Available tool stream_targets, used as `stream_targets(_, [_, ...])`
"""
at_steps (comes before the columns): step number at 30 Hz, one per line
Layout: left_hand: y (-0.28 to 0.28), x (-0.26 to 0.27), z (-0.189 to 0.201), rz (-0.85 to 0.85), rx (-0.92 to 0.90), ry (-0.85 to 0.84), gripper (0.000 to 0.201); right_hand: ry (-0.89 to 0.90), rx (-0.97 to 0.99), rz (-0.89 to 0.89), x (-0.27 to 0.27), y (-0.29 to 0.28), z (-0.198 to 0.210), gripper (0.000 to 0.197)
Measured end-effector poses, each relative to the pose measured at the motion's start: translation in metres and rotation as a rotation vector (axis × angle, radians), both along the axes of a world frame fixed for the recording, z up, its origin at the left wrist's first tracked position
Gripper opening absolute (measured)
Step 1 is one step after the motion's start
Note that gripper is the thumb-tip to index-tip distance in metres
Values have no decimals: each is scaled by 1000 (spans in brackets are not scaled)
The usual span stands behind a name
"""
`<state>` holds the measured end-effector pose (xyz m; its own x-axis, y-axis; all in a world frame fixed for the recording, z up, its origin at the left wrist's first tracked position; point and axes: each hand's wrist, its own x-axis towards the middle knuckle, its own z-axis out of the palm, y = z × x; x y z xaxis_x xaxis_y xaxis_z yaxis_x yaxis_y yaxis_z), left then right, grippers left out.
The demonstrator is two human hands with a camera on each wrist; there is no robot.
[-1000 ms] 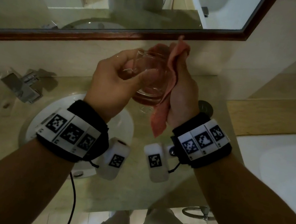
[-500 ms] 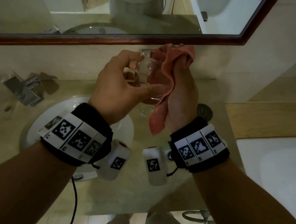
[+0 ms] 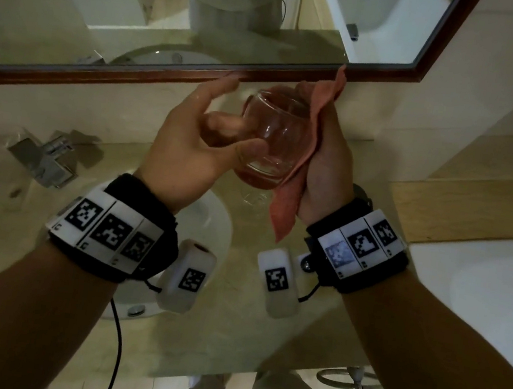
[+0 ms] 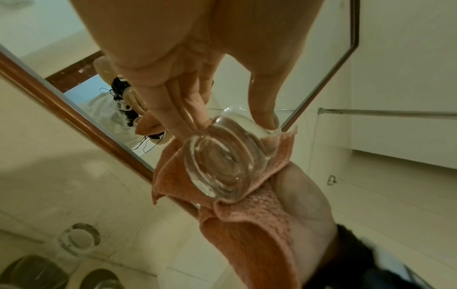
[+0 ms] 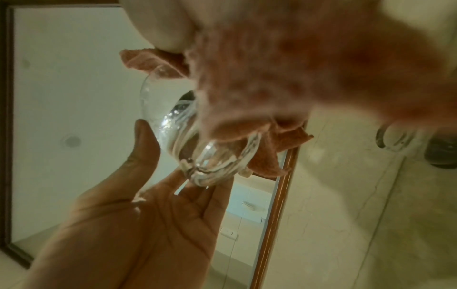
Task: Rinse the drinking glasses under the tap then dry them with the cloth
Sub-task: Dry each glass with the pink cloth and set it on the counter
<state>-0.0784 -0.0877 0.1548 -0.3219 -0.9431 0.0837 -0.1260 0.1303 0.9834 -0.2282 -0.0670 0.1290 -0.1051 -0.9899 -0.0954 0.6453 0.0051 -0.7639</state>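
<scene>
A clear round drinking glass (image 3: 272, 137) is held up in front of the mirror, tilted, with its thick base (image 4: 222, 162) toward me. My left hand (image 3: 222, 124) holds it lightly: the thumb lies on its side and the fingertips (image 4: 188, 125) touch near the base, the index finger stretched upward. My right hand (image 3: 328, 158) grips a salmon-pink cloth (image 3: 285, 211) wrapped against the glass's right side and over its rim. The cloth (image 5: 296, 68) fills much of the right wrist view, and its tail hangs below the wrist.
Below my hands lies a white sink basin (image 3: 211, 227) with a chrome tap (image 3: 44, 160) at the left. Another glass (image 4: 79, 240) and dark round items (image 4: 34, 273) stand on the marble counter. A wood-framed mirror (image 3: 199, 72) is close behind. A white bathtub (image 3: 481, 289) lies at the right.
My left hand has loosened from a full wrap to a fingertip hold, with the index finger lifted. The glass has turned in the cloth, and the cloth's top corner now sticks up.
</scene>
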Motion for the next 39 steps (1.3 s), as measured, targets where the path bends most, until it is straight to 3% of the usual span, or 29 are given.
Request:
stream_targets(4, [3, -4, -2, -48, 9, -11, 40, 62, 22, -90, 2, -3, -4, 58])
stream_targets(8, [5, -7, -4, 8, -55, -171, 74, 132, 16, -122, 9, -3, -7, 56])
stream_targets(13, [1, -5, 0, 22, -74, -178, 53, 68, 38, -81, 10, 0, -6, 58])
stream_targets(17, [5, -6, 2, -54, 10, -63, 50, -45, -1, 26, 1, 1, -2, 61])
stream_targets(20, [0, -4, -3, -64, 32, -8, 59, -79, -23, 21, -1, -1, 0, 62])
stream_targets(22, [-2, -4, -5, -80, 66, 25, 54, -63, -41, 0, 0, -2, 0, 64])
stream_targets(25, [-3, -6, -11, -84, -44, -84, 41, -48, -24, -84, 4, -7, -4, 62])
stream_targets(28, [-2, -11, -14, -30, -146, -341, 54, -10, 2, -146, 7, -9, -8, 68])
stream_targets(32, [-2, -15, -10, -53, -209, -446, 83, 100, 70, -178, 7, -8, -12, 55])
stream_targets(36, [-11, -10, -9, -25, -206, -410, 68, 89, 75, -143, 4, -9, -10, 58])
stream_targets(39, [-13, -7, -9, -47, -105, -237, 67, 57, 72, -105, 0, -11, -7, 62])
